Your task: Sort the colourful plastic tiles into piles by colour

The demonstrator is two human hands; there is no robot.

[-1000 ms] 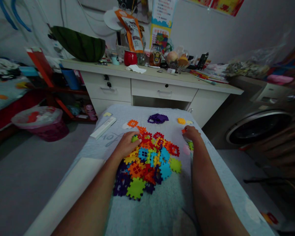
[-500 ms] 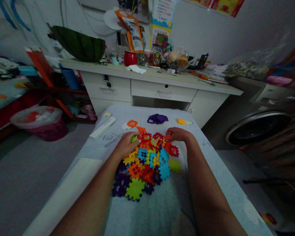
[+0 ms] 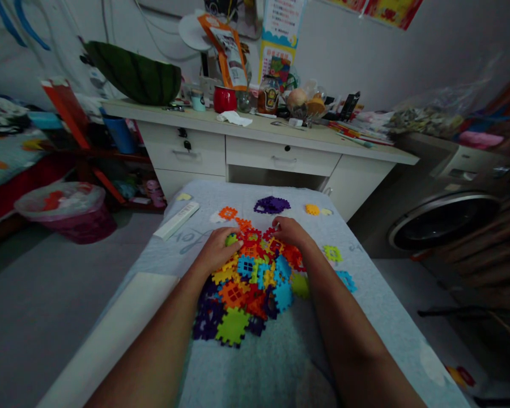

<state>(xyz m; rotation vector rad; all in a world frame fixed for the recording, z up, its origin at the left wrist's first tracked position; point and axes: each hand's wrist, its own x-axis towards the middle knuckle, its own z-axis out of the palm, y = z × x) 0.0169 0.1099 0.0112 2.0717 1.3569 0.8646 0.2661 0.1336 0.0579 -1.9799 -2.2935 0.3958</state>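
A heap of bright plastic interlocking tiles with notched edges lies on the cloth-covered table (image 3: 246, 379). At the heap's left edge is my left hand (image 3: 216, 249), a green tile (image 3: 230, 240) showing between its thumb and curled fingers. My right hand (image 3: 291, 231) is over the far right side, fingertips pinched together beside a red tile (image 3: 268, 233); whatever they hold is too small to make out. Nearer me in the heap are an orange window tile (image 3: 233, 294), a blue tile (image 3: 283, 297) and a large green tile (image 3: 233, 326). My right forearm partly covers a blue tile (image 3: 347, 280).
Purple tiles (image 3: 272, 204) sit together at the far side, with a yellow tile (image 3: 311, 209) to their right. A long white box (image 3: 177, 221) lies at the left. Beyond stands a white desk (image 3: 280, 158); a washing machine (image 3: 444, 198) is at right, a pink bin (image 3: 83, 221) at left.
My right hand has moved left over the red tiles. A green tile and a blue tile now show beside my right forearm. My left hand stays in place.
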